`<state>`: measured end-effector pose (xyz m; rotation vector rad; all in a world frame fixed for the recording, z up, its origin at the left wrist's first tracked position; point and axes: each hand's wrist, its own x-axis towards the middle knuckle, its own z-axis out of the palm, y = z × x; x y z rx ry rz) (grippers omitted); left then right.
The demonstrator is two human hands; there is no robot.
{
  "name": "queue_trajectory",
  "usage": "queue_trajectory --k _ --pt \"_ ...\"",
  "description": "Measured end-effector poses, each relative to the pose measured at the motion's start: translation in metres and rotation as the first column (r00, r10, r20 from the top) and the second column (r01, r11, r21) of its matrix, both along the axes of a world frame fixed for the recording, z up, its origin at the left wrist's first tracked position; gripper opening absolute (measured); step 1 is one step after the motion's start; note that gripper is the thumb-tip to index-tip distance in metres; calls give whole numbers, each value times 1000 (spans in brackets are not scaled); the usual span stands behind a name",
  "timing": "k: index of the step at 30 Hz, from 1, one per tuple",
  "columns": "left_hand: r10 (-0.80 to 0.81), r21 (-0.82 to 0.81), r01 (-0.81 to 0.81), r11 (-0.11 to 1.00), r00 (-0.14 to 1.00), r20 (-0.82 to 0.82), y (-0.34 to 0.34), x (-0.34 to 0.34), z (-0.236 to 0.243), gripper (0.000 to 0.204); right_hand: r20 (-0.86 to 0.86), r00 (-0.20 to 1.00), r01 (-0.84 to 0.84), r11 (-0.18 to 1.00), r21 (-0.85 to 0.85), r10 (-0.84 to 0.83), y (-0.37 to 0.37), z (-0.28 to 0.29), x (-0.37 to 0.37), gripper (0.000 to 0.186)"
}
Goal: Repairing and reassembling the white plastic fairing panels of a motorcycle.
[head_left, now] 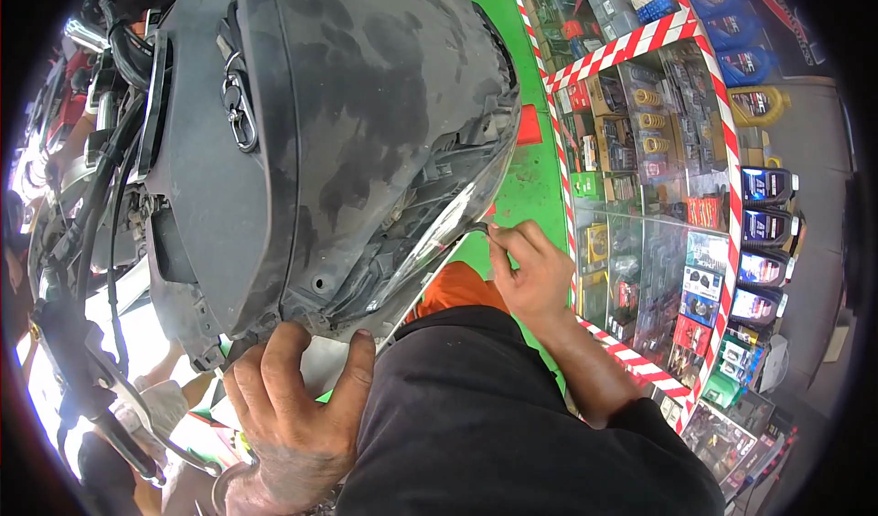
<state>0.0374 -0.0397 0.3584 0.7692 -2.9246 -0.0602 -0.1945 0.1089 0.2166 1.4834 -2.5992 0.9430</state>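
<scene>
Head view: left hand [297, 406], grip open, at a dusty grey-black plastic fairing [375, 105], left of the taped edge of the green floor [526, 182]; right hand [533, 274] pinches a thin black strip [476, 229].

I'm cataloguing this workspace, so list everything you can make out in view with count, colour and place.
Vehicle body: one, dark grey, centre to upper left
Clip with ring: one, dark and metallic, hanging at upper left
Cables: several, black, left
Floor: one, green, between vehicle and cabinets
Red object: one, red, on the floor
Glass cabinets: count unclear, edged red and white, right
Blue jugs: at least three, blue, upper right
Yellow jug: one, yellow, below them
Bottles: at least four, dark, right
Orange item: one, orange, centre; kind unclear
Black clothing: count unclear, black, lower centre
Left hand: one, bare, lower left
Right hand: one, bare, centre, grip on a small dark piece
</scene>
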Motion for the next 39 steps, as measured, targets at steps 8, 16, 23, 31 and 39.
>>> queue_trajectory --k 8,16,23,31,39 --pt "-11 32 10 999 999 45 2 2 2 33 166 946 -322 881 346 280 -21 41 -50 11" --pt "-22 53 19 998 998 56 -1 -2 4 33 488 857 -258 957 131 164 12 -8 -53 12" --pt "120 62 -128 990 985 120 12 -15 7 40 907 291 699 715 16 -305 28 -120 -77 32" --pt "143 -18 -141 990 977 158 20 -23 1 39 987 36 654 751 95 -156 -42 -194 -155 45" --pt "86 7 -87 996 988 131 13 -20 -6 32 985 123 669 743 8 -122 -62 -240 -166 39"
